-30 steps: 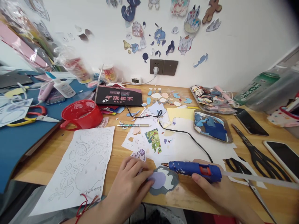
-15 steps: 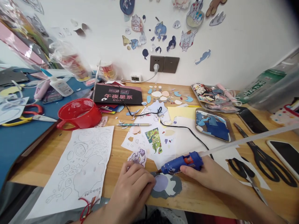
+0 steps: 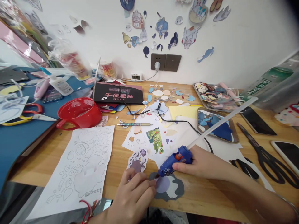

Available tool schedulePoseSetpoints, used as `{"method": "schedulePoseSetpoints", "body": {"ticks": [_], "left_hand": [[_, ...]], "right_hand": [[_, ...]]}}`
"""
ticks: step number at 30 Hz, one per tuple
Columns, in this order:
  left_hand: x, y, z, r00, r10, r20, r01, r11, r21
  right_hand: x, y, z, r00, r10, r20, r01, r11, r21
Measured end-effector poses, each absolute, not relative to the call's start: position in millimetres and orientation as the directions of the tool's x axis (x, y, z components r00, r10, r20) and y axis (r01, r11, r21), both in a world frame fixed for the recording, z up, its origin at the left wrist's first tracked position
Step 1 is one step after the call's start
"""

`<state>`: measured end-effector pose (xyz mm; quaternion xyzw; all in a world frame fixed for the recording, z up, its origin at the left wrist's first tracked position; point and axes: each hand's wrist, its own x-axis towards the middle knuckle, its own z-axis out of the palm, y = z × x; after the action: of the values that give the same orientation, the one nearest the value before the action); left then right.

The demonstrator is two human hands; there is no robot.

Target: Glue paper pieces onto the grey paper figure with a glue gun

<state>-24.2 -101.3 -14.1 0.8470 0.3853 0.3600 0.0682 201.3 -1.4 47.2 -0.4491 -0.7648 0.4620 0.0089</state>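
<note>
My right hand point(image 3: 201, 161) is wrapped round a blue glue gun point(image 3: 174, 161), and a long translucent glue stick point(image 3: 224, 121) sticks out of its back. The nozzle points down at the left part of a dark grey paper cutout point(image 3: 179, 188) with lilac and white pieces on it. Beside that cutout, my left hand point(image 3: 136, 193) is closed, fingertips at its left edge; whatever they pinch is too small to make out. Just above my left hand lies a white and purple character cutout point(image 3: 139, 155).
A pencil-drawn sheet point(image 3: 86, 168) and a red mug point(image 3: 79, 113) are at the left. Paper scraps and a pen point(image 3: 135, 124) lie at the centre. Black scissors point(image 3: 268, 155), a tray of blue pieces point(image 3: 216, 126) and phones point(image 3: 258, 120) are at the right. A black cord crosses the papers.
The glue gun has moved left and now tilts more steeply, its glue stick pointing further up. Its nozzle has come down near my left fingertips. The view has shifted slightly.
</note>
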Motion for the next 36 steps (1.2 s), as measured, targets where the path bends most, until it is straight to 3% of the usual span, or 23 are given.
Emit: {"method": "schedulePoseSetpoints", "body": {"ticks": [17, 27, 32, 36], "left_hand": [[-24, -101, -10, 0.459, 0.711, 0.532, 0.614, -0.687, 0.388], [-23, -103, -9, 0.448, 0.719, 0.531, 0.636, -0.674, 0.377], [-24, -102, -11, 0.437, 0.713, 0.549, 0.621, -0.68, 0.389], [-23, -101, -13, 0.419, 0.713, 0.561, 0.622, -0.676, 0.394]], "right_hand": [[198, 0, 69, -0.656, 0.618, -0.434, 0.717, 0.328, -0.615], [208, 4, 67, -0.696, 0.598, -0.398, 0.682, 0.377, -0.627], [208, 0, 71, -0.661, 0.638, -0.395, 0.712, 0.365, -0.6], [211, -8, 67, -0.663, 0.688, -0.297, 0.687, 0.399, -0.608]]}}
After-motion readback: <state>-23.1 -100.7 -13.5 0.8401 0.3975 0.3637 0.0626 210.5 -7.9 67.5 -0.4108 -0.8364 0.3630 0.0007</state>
